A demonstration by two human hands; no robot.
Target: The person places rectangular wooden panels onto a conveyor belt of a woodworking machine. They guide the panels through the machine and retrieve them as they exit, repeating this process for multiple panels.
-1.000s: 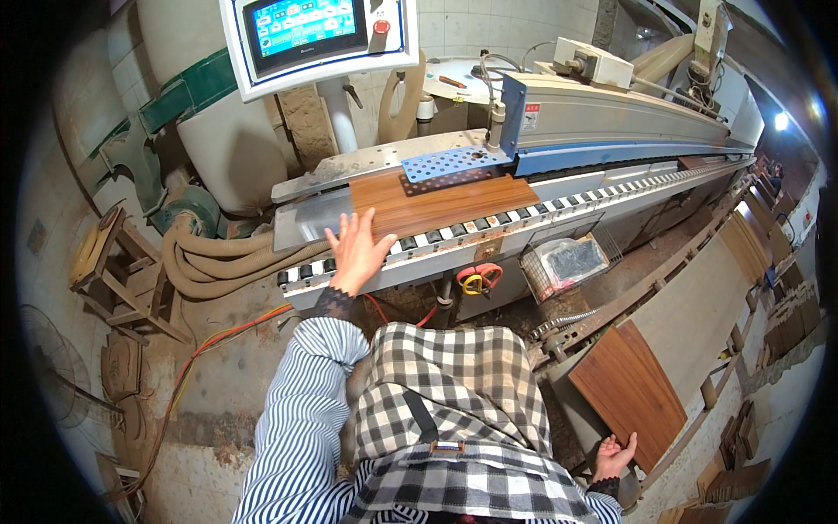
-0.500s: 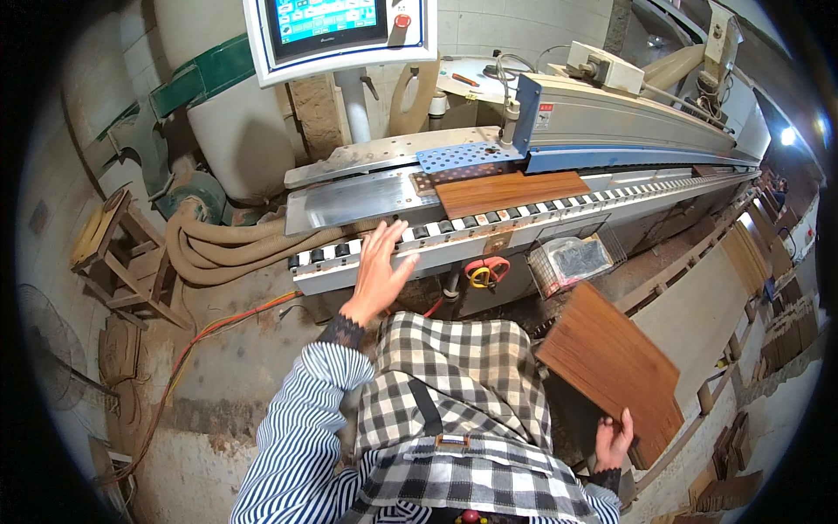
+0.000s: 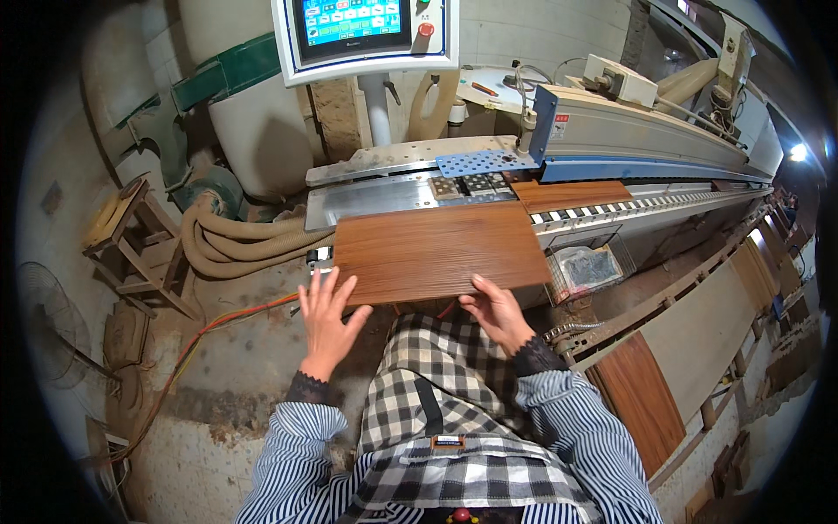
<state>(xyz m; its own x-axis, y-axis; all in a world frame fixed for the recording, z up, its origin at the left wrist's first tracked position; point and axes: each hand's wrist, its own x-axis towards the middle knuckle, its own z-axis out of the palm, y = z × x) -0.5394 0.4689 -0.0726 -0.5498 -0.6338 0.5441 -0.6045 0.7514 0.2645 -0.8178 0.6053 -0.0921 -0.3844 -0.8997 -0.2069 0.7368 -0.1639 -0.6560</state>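
A brown wood-grain board (image 3: 441, 251) lies level in front of me, over the near end of the machine's roller track. My right hand (image 3: 499, 316) grips its near edge, with the thumb on top and the other fingers partly hidden. At the near left corner, my left hand (image 3: 326, 319) has its fingers spread, the tips at the board's edge; whether they touch it I cannot tell. Beyond, a second brown board (image 3: 576, 195) sits on the rollers (image 3: 602, 210), running along the blue guard of the long machine (image 3: 646, 131).
At my right, another brown board (image 3: 642, 402) lies on a low stand beside a large pale panel (image 3: 698, 336). A wire basket (image 3: 587, 265) hangs on the machine's front. The control screen (image 3: 353, 22) stands behind. Thick hoses (image 3: 231, 253) and a wooden stool (image 3: 140, 249) are at left.
My right hand has brought the board from the right side to the track in front of me. My left hand has moved left and nearer. The board on the rollers has shifted right.
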